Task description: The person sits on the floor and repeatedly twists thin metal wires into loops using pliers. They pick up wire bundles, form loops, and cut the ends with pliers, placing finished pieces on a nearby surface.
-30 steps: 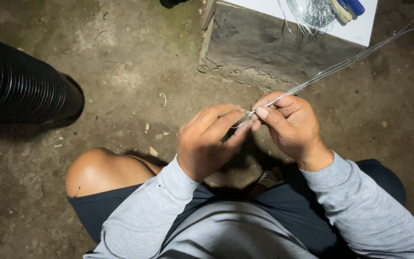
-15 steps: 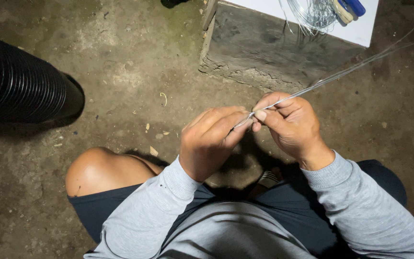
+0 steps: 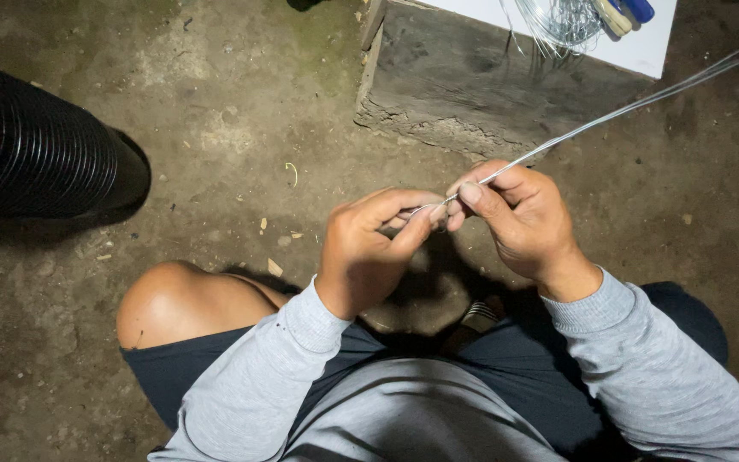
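1. The left hand (image 3: 368, 252) has curled in tighter than a moment ago, and the thin wires (image 3: 609, 118) now lie a bit higher toward the top right corner.
2. Left fingers are closed, pinching the wire ends.
3. The right hand (image 3: 519, 221) is closed too, thumb pressed on the same wires just beside the left fingertips.
4. The wires stretch away over the dirt floor (image 3: 233, 128).
5. A concrete block (image 3: 472, 90) lies ahead; a black ribbed pipe (image 3: 36, 150) lies at the left.
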